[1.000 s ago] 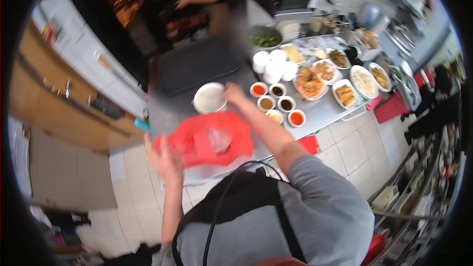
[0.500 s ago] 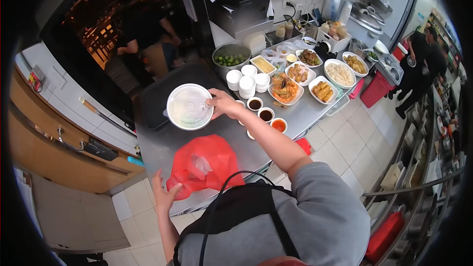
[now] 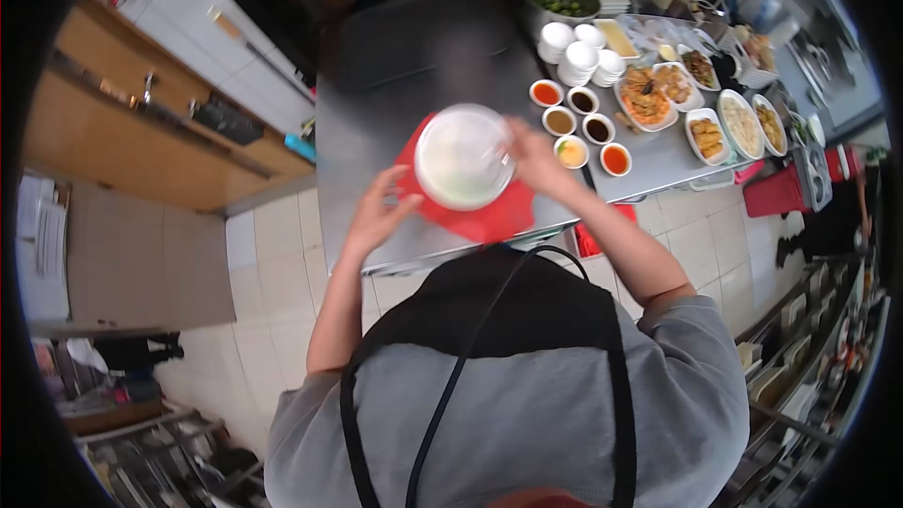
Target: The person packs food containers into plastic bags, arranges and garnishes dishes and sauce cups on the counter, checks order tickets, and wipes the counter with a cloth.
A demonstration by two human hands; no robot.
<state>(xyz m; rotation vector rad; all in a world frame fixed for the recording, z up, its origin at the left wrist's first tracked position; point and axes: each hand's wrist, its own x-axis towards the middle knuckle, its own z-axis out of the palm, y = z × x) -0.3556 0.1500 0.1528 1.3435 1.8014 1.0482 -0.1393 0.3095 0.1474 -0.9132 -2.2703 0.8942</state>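
Note:
My right hand (image 3: 534,158) grips the right rim of a round white takeaway bowl (image 3: 456,162) with a translucent lid. The bowl is over a red plastic bag (image 3: 503,214) on the steel counter and hides much of it. To the left of the bowl is my left hand (image 3: 378,212), with its fingers apart and nothing in it. Its fingertips are close to the bowl's left side; whether they touch it I cannot tell. The bowl and right hand are blurred by motion.
Several small sauce cups (image 3: 597,129) stand right of the bag, with stacked white cups (image 3: 580,56) behind. Farther right are food dishes such as prawns (image 3: 646,99) and rolls (image 3: 705,136). A metal bowl of green limes (image 3: 561,2) is at the back. A person (image 3: 832,226) stands at far right.
The right hand has brought the lidded bowl nearer, over the red bag. My left hand has moved from the bag's edge to beside the bowl. The camera view has turned.

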